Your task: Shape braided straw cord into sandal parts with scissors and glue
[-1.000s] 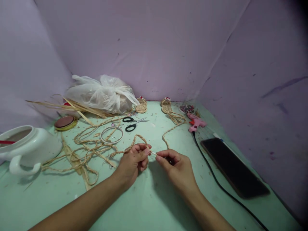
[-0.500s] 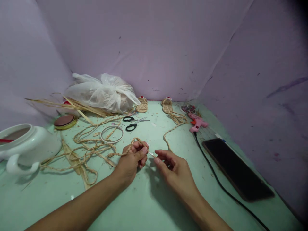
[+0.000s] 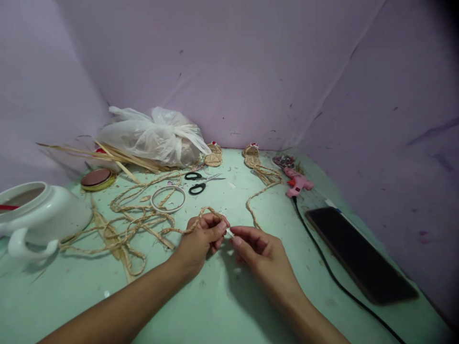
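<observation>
left hand (image 3: pixel 202 236) is pinching the braided cord (image 3: pixel 143 220) end low over the tabletop (image 3: pixel 215 306), right hand (image 3: pixel 260 253) is nipping its pale tip (image 3: pixel 229 232). lots of braid lying finished, loose straw (image 3: pixel 107 155) sitting unused.

Soft, even light, fairly dim. Left hand (image 3: pixel 201 239) and right hand (image 3: pixel 261 253) threw blurred shadows on the table (image 3: pixel 222 306) just beneath and nearer the wearer. Far right of the hands, the corner went black. Edges bowed; hands were sharp.
</observation>
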A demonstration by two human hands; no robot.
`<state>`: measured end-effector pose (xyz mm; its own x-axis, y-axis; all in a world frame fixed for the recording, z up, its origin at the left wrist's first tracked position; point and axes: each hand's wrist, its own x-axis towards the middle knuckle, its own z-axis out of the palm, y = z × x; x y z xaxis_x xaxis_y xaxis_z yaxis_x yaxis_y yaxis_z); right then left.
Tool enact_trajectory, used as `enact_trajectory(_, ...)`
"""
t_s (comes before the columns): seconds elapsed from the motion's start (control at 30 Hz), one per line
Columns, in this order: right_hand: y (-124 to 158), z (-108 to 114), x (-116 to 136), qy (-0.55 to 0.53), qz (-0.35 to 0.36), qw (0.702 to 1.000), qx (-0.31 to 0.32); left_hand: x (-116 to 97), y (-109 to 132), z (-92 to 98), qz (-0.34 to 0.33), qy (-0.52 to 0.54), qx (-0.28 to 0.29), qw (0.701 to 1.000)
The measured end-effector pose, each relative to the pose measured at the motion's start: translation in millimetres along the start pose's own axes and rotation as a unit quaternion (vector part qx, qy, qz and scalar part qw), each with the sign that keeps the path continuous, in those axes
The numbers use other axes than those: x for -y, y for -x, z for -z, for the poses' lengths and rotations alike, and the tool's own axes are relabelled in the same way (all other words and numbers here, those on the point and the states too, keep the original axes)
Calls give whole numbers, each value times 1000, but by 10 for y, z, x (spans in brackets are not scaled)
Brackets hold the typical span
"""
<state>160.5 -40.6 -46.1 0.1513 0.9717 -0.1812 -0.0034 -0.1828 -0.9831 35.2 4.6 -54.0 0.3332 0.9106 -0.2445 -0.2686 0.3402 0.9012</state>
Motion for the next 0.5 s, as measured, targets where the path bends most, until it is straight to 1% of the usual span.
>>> enact_trajectory(0.07, -2, -4, 0, -41, -25, 998, 26, -2, -13, 1, 7, -5, 6, 1000)
enact_trajectory(0.13, -6, -2, -5, -58, -41, 997, 40, -4, -23, 1, 9, -22, 9, 1000)
enact_trajectory(0.17, -9, 1, -9, -62, -50, 996, 36, -6, -24, -1, 7, -31, 8, 999)
enact_trajectory(0.23, -18, 8, -16, -64, -58, 996, 6, -8, -14, -12, 2, -50, -4, 999)
enact_trajectory(0.3, -30, 16, -22, -53, -46, 997, -33, -8, 12, -32, -3, -78, -19, 997)
enact_trajectory(0.37, -40, 20, -30, -28, -22, 998, -57, -5, 46, -57, -4, -110, -29, 994)
enact_trajectory(0.43, -41, 19, -43, 9, 8, 998, -64, 0, 73, -80, 7, -125, -36, 991)
enact_trajectory(0.5, -33, 13, -62, 50, 37, 996, -65, 3, 87, -96, 23, -118, -41, 992)
